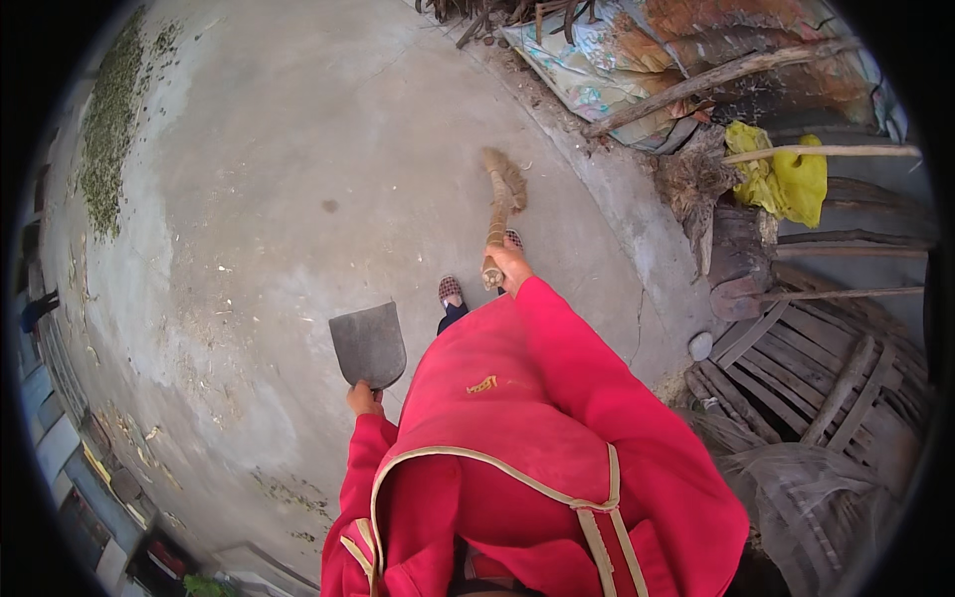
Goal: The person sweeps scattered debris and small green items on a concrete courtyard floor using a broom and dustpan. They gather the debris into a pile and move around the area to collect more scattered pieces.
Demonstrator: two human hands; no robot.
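Note:
My left hand (pixel 365 400) grips the near end of a dark flat dustpan (pixel 368 345), which is held out at my left side. My right hand (pixel 509 266) is closed around the handle of a short straw hand broom (pixel 498 209). The broom's frayed bristles point away from me, over the concrete floor. Below it my two feet show in checkered shoes (pixel 450 289). I wear a red apron (pixel 477 395) with beige trim over red sleeves.
Wooden poles (pixel 716 83) lean over a patterned sheet at the upper right. Yellow plastic bags (pixel 800 179), a shovel (pixel 735 298), a wooden slatted pallet (pixel 791 366) and a white stone (pixel 700 346) lie along the right. Green plant bits (pixel 110 134) are spread at the far left.

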